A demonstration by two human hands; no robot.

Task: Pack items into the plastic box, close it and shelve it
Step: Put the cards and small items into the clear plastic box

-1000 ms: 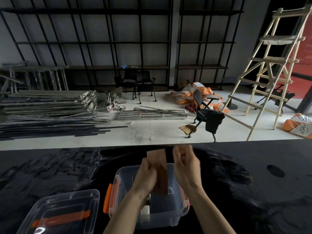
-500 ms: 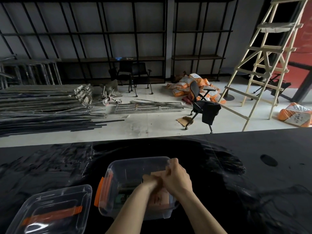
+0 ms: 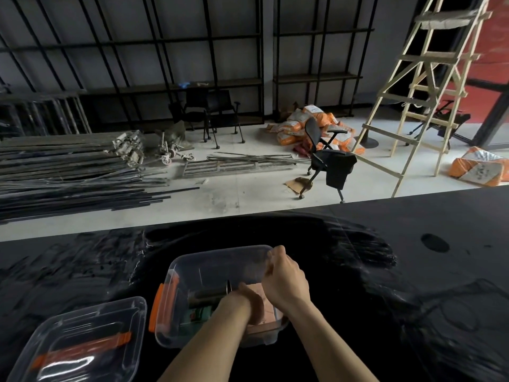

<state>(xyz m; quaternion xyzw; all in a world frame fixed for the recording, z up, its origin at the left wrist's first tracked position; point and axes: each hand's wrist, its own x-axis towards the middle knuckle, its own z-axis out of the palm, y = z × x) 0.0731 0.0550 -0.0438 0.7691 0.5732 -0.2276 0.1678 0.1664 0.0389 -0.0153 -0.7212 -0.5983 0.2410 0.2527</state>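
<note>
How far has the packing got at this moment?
Partly packed: a dark cylinder already lies in the open plastic box. In hand: left hand and right hand press a brown flat item inside. Left: fit the lid, lying beside, then shelve.

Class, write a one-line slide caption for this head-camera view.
Both hands, left and right, press a brown item into the open box; lid alongside.

Two bare forearms reach forward from the bottom edge, angled toward each other so the wrists nearly meet. The left hand (image 3: 246, 304) lies lower, palm down, fingers hidden under the right. The right hand (image 3: 285, 279) sits just above it — knuckles up, fingers curled inward, thumb side facing left.
</note>
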